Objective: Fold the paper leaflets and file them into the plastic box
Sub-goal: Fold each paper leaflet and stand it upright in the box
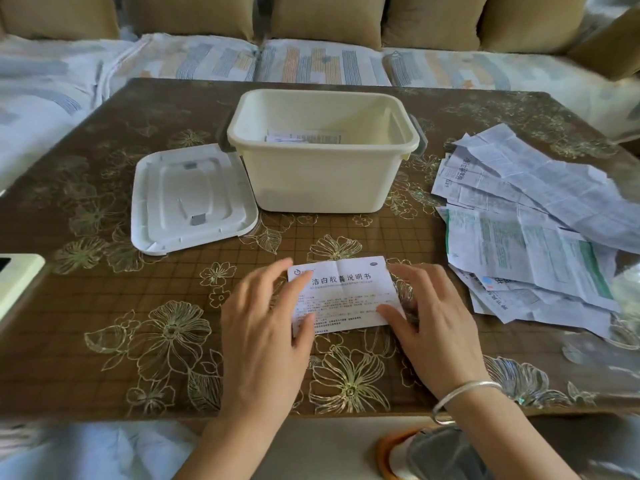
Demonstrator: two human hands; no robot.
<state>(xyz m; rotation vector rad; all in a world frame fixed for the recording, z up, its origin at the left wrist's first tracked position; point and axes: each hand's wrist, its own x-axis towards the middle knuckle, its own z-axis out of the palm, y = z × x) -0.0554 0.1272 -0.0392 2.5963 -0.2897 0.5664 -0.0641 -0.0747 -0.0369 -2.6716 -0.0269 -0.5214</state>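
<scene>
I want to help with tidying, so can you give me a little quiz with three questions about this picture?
1. True or false: the lid is closed on the plastic box.
2. Where is the loose pile of leaflets? A: inside the box. B: on the table, right of the box. C: under the lid.
3. Fill in: the left hand and right hand both rest on one ___ in front of the box.
Key: 1 false, the lid lies on the table left of the box. 2 B. 3 leaflet.
</scene>
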